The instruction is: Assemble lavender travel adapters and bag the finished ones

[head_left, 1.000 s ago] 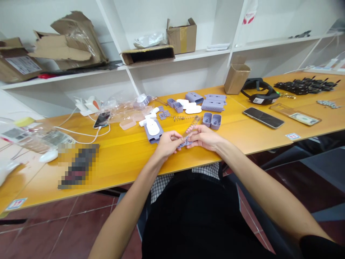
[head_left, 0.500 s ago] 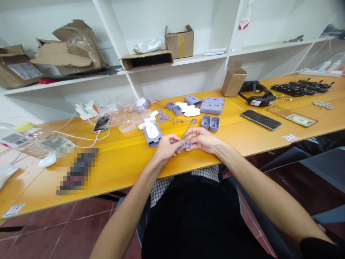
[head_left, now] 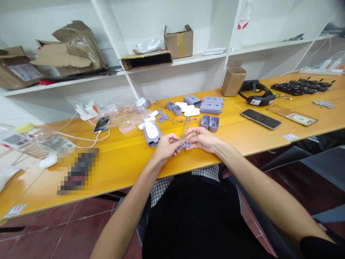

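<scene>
Yellow wooden tabletop [head_left: 129,158]: left hand [head_left: 167,146] and right hand [head_left: 202,139] grip flat purple-grey plastic piece [head_left: 184,145]; metal coil spring [head_left: 185,126] now stands more upright.

Bright, even indoor light leaves a faint sheen on the table [head_left: 128,156]; wide-angle stretching toward the edges, darkened upper right corner, pixelated patch [head_left: 78,171] lower left.

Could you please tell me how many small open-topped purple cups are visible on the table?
4: the front pair of cups sits just beyond the right hand; the back pair is farther off, beside the white pieces. Others may be hidden.
</scene>
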Tool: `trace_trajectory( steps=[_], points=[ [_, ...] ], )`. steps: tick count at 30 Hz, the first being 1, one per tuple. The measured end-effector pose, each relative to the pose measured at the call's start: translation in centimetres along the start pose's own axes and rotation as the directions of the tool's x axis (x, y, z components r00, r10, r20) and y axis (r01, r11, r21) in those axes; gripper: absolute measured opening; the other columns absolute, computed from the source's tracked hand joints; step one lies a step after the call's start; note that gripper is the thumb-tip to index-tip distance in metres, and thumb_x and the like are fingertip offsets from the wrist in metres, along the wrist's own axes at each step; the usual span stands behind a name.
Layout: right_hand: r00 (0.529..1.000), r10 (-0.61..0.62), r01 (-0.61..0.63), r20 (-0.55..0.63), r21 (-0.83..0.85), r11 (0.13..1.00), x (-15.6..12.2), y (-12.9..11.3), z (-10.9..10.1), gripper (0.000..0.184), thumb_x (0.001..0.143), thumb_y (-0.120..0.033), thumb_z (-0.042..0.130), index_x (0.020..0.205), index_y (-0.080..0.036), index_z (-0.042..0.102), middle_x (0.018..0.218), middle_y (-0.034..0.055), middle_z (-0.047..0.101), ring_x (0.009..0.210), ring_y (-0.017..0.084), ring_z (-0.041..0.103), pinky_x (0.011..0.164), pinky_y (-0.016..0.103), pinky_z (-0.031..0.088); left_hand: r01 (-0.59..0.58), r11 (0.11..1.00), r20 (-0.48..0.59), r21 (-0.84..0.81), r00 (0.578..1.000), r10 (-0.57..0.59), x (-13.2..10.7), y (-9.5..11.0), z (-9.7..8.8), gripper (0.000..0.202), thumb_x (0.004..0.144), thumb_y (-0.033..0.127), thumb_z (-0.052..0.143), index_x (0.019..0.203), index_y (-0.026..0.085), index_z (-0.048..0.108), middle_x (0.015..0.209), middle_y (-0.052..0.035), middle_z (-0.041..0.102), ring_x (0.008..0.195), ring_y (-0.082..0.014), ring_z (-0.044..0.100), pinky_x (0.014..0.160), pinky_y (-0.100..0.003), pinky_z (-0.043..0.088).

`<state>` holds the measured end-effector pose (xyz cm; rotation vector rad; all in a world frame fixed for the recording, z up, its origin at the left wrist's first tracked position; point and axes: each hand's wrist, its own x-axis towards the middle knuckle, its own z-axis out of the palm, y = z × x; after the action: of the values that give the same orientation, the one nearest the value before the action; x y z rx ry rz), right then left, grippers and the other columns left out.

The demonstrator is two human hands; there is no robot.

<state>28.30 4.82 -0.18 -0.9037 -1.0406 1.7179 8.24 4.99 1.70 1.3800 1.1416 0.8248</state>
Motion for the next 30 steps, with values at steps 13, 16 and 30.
trace_trajectory(
  steps=[13, 16, 30],
  points=[
    [1.000, -0.014, 0.014, -0.001, 0.010, 1.000, 0.11, 0.17, 0.00, 0.028, 0.077, 0.000, 0.082, 0.093, -0.017, 0.066, 0.080, 0.0046, 0.078, 0.074, 0.019, 0.078, 0.075, 0.038, 0.072, -0.078, 0.997, 0.011, -0.015, 0.997, 0.078, 0.06, -0.27, -0.12, 0.019, 0.084, 0.025, 0.087, 0.089, 0.015, 0.071, 0.074, -0.0024, 0.073, 0.050, -0.0078, 0.061, 0.043, -0.016, 0.046],
    [1.000, -0.010, 0.010, 0.000, 0.009, 1.000, 0.10, 0.10, 0.06, 0.029, 0.076, 0.000, 0.083, 0.092, -0.018, 0.066, 0.080, 0.0036, 0.078, 0.074, 0.019, 0.078, 0.075, 0.036, 0.072, -0.091, 0.996, 0.012, -0.003, 0.996, 0.091, 0.07, -0.36, -0.16, 0.018, 0.084, 0.026, 0.087, 0.088, 0.014, 0.074, 0.077, -0.0041, 0.074, 0.051, -0.0077, 0.060, 0.043, -0.016, 0.046],
    [0.999, -0.040, 0.040, -0.019, -0.017, 0.999, 0.39, 0.59, 0.09, 0.028, 0.074, -0.004, 0.086, 0.090, -0.017, 0.068, 0.084, 0.0051, 0.077, 0.077, 0.020, 0.078, 0.078, 0.039, 0.072, -0.040, 0.999, -0.026, -0.009, 0.999, 0.040, 0.38, -0.37, 0.05, 0.026, 0.079, 0.027, 0.094, 0.089, 0.013, 0.075, 0.072, -0.0022, 0.073, 0.046, -0.0069, 0.057, 0.044, -0.020, 0.048]
  ],
)
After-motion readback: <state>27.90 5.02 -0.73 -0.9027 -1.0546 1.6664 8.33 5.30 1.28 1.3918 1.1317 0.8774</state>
